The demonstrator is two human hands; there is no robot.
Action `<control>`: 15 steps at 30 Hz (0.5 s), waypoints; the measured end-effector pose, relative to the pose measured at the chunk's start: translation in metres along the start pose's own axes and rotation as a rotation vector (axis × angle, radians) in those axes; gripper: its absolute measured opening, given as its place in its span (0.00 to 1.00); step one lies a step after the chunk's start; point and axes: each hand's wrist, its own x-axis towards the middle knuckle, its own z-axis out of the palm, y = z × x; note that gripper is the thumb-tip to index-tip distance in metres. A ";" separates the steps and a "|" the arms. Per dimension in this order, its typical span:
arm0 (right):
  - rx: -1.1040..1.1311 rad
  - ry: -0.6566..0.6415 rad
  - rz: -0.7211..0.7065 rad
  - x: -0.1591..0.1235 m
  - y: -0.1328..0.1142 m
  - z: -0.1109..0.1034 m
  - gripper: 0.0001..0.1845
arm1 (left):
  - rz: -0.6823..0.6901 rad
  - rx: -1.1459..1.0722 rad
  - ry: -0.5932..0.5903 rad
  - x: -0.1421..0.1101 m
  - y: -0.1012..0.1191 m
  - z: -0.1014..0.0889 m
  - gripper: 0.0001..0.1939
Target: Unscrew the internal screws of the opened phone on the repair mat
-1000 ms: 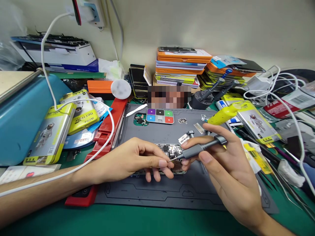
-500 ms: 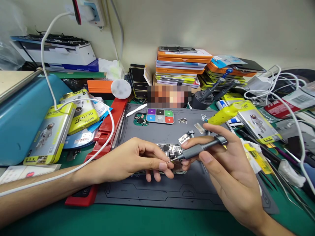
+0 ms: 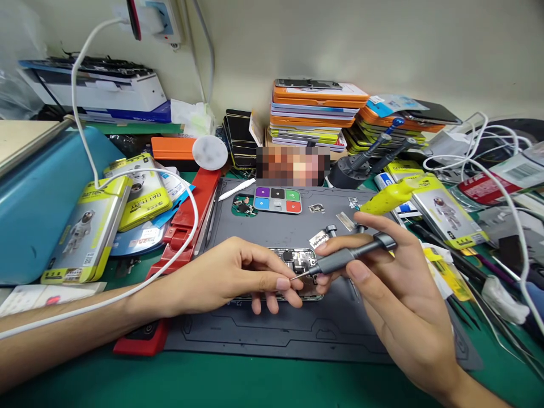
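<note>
A slim dark grey screwdriver (image 3: 340, 259) rests in my right hand (image 3: 395, 289), thumb and fingers closed around its handle and its shaft aimed left and down. Its tip meets the fingertips of my left hand (image 3: 255, 277), whose thumb and forefinger are pinched together. Whatever sits between those fingertips is too small or hidden to make out. Beneath both hands lies an opened phone (image 3: 302, 259) with its circuitry exposed. The left hand covers much of it. All of this is over a dark grey work mat (image 3: 255, 337).
A razor blade (image 3: 318, 239), a colour-coded magnetic pad (image 3: 278, 200) and small metal parts (image 3: 317, 208) lie behind the phone. A red clamp-like tool (image 3: 182, 226) borders the mat's left. Yellow battery boxes (image 3: 85, 226) flank both sides. A white cable (image 3: 195, 204) crosses my left forearm.
Almost nothing differs. The view has shifted very slightly, while both hands and the screwdriver keep the same pose.
</note>
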 end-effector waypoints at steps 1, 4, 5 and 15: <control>-0.005 0.001 -0.001 0.000 0.000 0.000 0.20 | 0.002 0.002 -0.002 0.000 0.000 0.000 0.11; 0.002 0.001 -0.004 -0.001 -0.001 0.000 0.20 | 0.008 0.013 -0.007 0.000 0.000 -0.001 0.11; 0.009 0.001 -0.006 -0.002 0.000 0.000 0.20 | 0.009 0.017 -0.008 0.001 0.000 -0.001 0.11; 0.026 -0.016 -0.010 0.000 0.001 -0.001 0.21 | 0.009 0.028 -0.006 0.001 0.001 0.000 0.11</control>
